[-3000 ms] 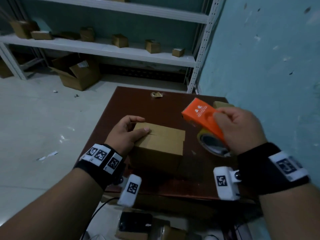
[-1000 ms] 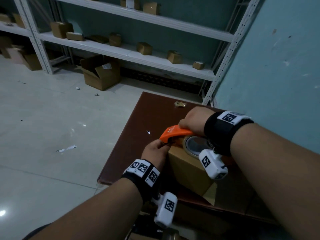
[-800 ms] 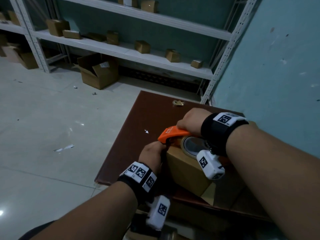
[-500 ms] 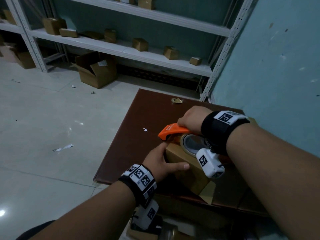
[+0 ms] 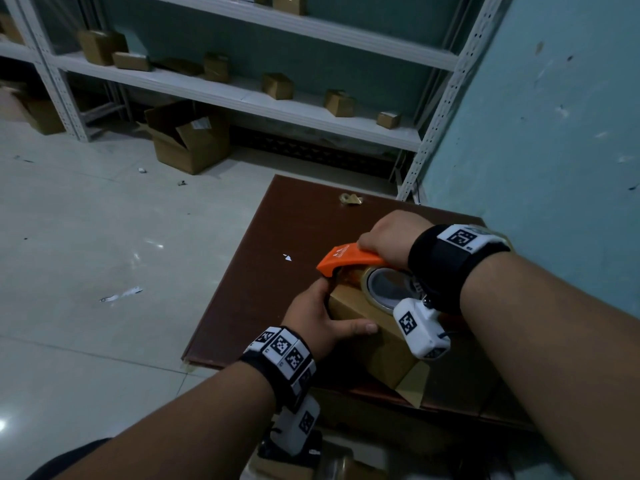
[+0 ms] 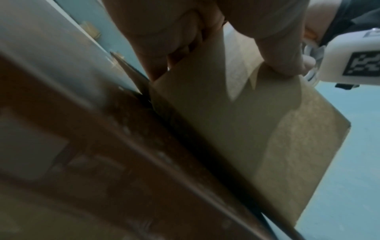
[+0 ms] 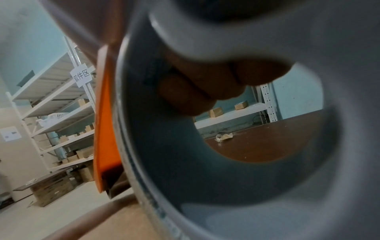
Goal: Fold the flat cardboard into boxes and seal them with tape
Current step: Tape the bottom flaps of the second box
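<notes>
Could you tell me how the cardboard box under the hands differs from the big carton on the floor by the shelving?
The cardboard box sits on the brown table with its top flaps closed; the big carton stands on the floor with its flaps open. The left hand grips the cardboard box while the right hand holds an orange tape dispenser on it; nothing touches the carton. The carton bears a white label. Both are plain brown cardboard.

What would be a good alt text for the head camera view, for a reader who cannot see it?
A person's right hand runs an orange plastic tape dispenser over the top of a small brown cardboard box, which the left hand steadies on a dark brown wooden table. White metal shelves with small boxes stand behind.
</notes>
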Demonstrator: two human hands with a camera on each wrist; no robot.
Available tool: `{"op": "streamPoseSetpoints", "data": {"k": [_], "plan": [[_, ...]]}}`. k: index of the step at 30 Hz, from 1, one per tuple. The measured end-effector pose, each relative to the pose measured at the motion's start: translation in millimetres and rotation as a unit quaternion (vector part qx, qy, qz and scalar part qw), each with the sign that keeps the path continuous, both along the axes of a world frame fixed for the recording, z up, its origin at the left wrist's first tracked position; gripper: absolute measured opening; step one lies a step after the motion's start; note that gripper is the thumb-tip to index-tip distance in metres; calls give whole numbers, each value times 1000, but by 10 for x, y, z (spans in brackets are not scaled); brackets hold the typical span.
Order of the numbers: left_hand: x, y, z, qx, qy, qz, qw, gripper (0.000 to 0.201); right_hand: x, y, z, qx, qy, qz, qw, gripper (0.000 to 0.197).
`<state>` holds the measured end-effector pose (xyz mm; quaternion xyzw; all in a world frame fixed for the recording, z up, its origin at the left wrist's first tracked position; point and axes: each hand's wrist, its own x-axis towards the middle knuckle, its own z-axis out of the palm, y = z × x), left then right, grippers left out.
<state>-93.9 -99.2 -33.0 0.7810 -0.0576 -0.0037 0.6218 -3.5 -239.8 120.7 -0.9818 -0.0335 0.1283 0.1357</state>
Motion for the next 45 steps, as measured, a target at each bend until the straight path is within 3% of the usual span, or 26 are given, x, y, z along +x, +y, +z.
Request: {"op": "streamPoseSetpoints", "data": {"k": [2, 4, 8, 10, 13, 21, 22, 24, 26, 27, 29, 31, 34, 36, 37, 39, 45], "plan": [[-10, -3, -3, 0, -3, -1, 1000, 89, -27, 41, 56, -61, 19, 33, 997, 37], [-16, -4, 7, 18, 4, -18, 1000, 73, -54, 75, 78, -111, 20, 56, 992, 46], [-25, 9, 29, 42, 11, -25, 999, 60, -95, 73, 50, -52, 3, 25, 998, 19], [-26, 12, 36, 48, 9, -23, 999, 58, -73, 61, 47, -72, 8, 42, 996, 24], [-32, 14, 13, 46, 9, -19, 999, 61, -98, 92, 124, -131, 14, 67, 989, 41], [-12, -44, -79, 65, 17, -9, 998, 78, -305, -38, 206, -150, 9, 87, 985, 39], [-16, -51, -76, 68, 21, -8, 997, 75, -321, -78, 208, -143, 8, 86, 986, 38], [-32, -59, -67, 96, 28, -7, 995, 49, -365, -173, 223, -137, 9, 84, 987, 36], [-30, -49, -93, 167, 24, 8, 986, 19, -396, -332, 280, -146, -4, 70, 987, 37], [-32, -42, -117, 211, 18, 16, 977, 15, -417, -424, 322, -151, -11, 58, 987, 37], [-17, -62, -162, 236, 12, 17, 972, 22, -474, -634, 375, -150, -19, 38, 988, 35], [-21, -117, -106, 187, 22, 11, 982, 41, -537, -788, 351, -128, -16, 26, 991, 35], [7, -236, 17, 153, 34, -41, 987, 113, -556, -862, 289, -106, -28, 22, 994, 38], [43, -348, 65, 146, 43, -88, 985, 143, -541, -856, 292, -114, -26, 22, 993, 38], [58, -413, 75, 132, 42, -107, 985, 147, -531, -846, 296, -115, -22, 23, 993, 39], [95, -562, 40, 96, 41, -125, 987, 136, -488, -848, 267, -100, -18, 24, 995, 40], [168, -829, -82, 43, 42, -97, 993, 111, -407, -893, 203, -40, -9, 13, 999, 38]]}}
